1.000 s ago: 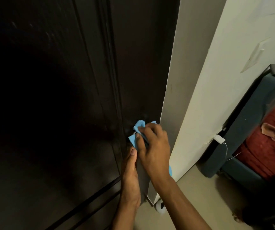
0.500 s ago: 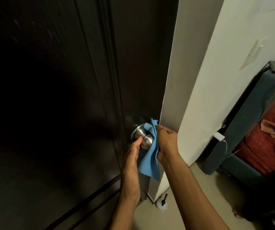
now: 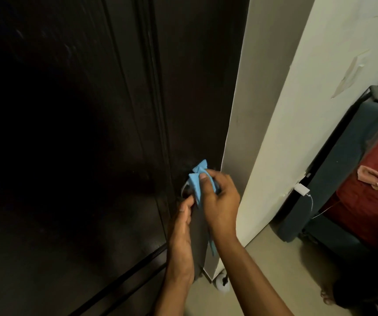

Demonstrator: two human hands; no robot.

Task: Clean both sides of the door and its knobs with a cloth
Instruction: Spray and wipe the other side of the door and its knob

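Note:
A dark brown panelled door (image 3: pixel 81 133) fills the left of the head view. Its metal knob (image 3: pixel 185 189) sits near the door's right edge and is almost wholly covered. My right hand (image 3: pixel 222 201) presses a blue cloth (image 3: pixel 196 182) over the knob, fingers wrapped round it; a tail of the cloth hangs below my wrist. My left hand (image 3: pixel 182 233) reaches up from below, its fingertips touching the knob's underside, fingers straight and holding nothing.
A cream wall (image 3: pixel 320 110) stands right of the door. A white charger (image 3: pixel 301 190) with a cable hangs from it. A dark blue bed frame (image 3: pixel 334 179) with a red cover (image 3: pixel 370 201) is at the right. A small white doorstop (image 3: pixel 222 285) lies on the floor.
The knob was bare half a second ago with the cloth held beside it. My right hand has now swung back over it, covering it with the cloth. My left hand stays under the knob.

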